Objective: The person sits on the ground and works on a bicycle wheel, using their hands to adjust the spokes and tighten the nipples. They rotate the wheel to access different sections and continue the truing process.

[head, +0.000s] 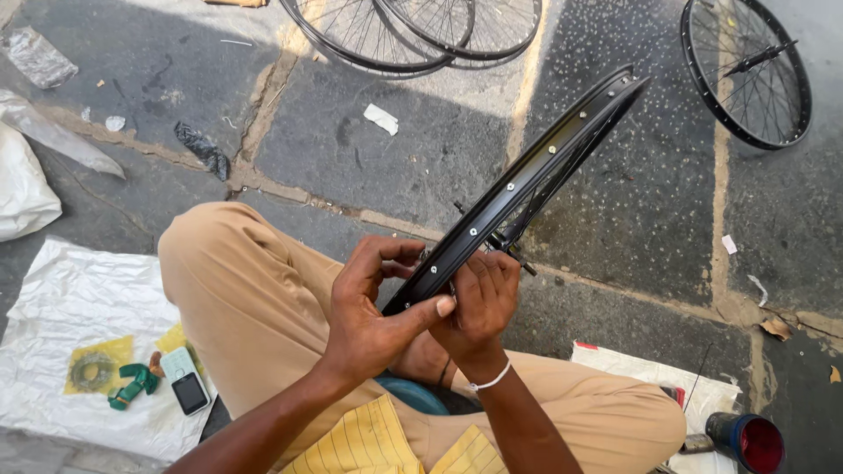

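Note:
A black bicycle wheel rim (536,171) with spokes and silver nipples runs edge-on from my lap up to the upper right. My left hand (369,307) grips the near end of the rim, thumb stretched across its outer face. My right hand (481,303) clasps the same end from the other side, fingers curled over the rim. The wheel's hub (505,241) shows behind the rim, just above my right hand. I sit cross-legged in tan trousers (246,298) on stone paving.
Two spoked wheels (413,31) lie at the top, another wheel (746,70) at the top right. A white sheet (70,298) on the left holds a sprocket (90,369), a green tool (132,384) and a small phone (186,379). A red-lidded can (751,439) stands lower right.

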